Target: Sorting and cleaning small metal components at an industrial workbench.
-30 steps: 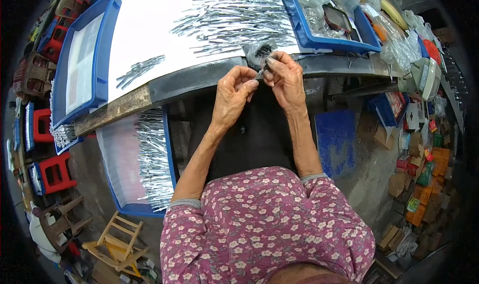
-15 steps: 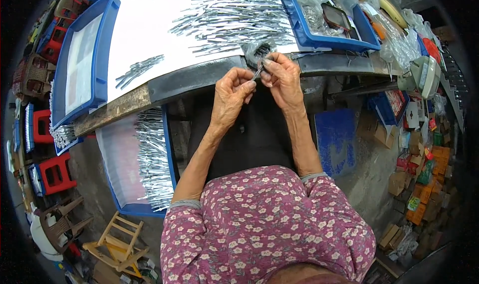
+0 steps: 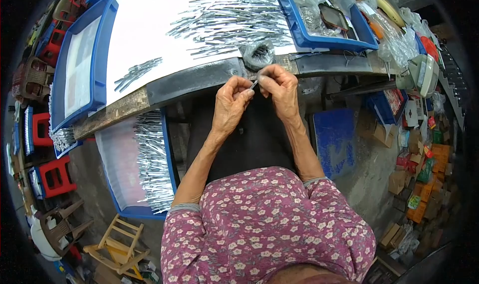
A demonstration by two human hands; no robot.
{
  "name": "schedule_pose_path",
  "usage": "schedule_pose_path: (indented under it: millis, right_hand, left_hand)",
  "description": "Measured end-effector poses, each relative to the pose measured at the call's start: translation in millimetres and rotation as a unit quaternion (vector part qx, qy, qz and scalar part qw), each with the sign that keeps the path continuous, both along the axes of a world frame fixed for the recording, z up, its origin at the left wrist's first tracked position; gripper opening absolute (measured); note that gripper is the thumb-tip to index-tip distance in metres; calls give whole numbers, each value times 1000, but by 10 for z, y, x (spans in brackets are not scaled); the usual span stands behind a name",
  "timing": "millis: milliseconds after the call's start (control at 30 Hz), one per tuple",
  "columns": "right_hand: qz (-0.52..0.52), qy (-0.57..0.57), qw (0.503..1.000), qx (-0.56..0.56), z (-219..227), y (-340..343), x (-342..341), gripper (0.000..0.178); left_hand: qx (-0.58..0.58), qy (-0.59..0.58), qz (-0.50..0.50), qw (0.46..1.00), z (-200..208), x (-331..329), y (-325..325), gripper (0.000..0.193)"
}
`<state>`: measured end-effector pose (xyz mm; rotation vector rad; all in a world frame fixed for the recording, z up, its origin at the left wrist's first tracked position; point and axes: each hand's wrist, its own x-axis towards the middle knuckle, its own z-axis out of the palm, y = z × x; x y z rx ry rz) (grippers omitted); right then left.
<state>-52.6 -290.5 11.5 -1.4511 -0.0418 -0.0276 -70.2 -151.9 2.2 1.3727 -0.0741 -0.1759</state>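
Note:
My left hand [image 3: 229, 107] pinches a slim silvery metal strip [image 3: 254, 85] just in front of the table edge. Close on its right, my right hand [image 3: 283, 93] is closed at the fingertips by the strip's far end; whatever it grips is too small to make out. Just beyond the fingers, a clear plastic bag [image 3: 260, 62] with its mouth rolled back sits at the table edge, dark thin pieces inside. Farther off lies a broad heap of similar metal strips [image 3: 232, 27] on the white tabletop. A smaller bunch of strips [image 3: 135, 75] rests to the left.
Blue trays stand on the table, one at left [image 3: 100, 74] and one at right [image 3: 329, 43] holding plastic bags. Below the table edge at left is another blue tray [image 3: 167, 154] with many strips. A red stool [image 3: 57, 174] and a wooden folding chair [image 3: 119, 244] stand on the floor.
Both hands have come slightly nearer to me, away from the plastic bag. The bag's round mouth, partly covered by my right fingers before, now shows more fully.

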Motion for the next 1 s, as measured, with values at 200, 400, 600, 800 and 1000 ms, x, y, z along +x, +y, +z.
schedule_pose_path:
  millis: [200, 400, 600, 800, 1000]
  right_hand:
    - [62, 17, 998, -7, 86, -77, 90, 6]
    - [-59, -80, 972, -215, 100, -138, 438, 11]
    - [-96, -191, 869, -447, -116, -110, 697, 12]
    - [-88, -218, 820, -521, -186, -96, 747, 10]
    - [-31, -206, 795, -569, -86, -100, 781, 16]
  left_hand:
    - [18, -8, 22, 1000, 99, 8, -9, 6]
    - [32, -21, 18, 999, 95, 52, 41, 8]
    - [65, -59, 36, 996, 175, 163, 142, 9]
    - [157, -145, 87, 973, 251, 483, 227, 10]
    - [300, -296, 158, 893, 261, 1132, 247, 9]
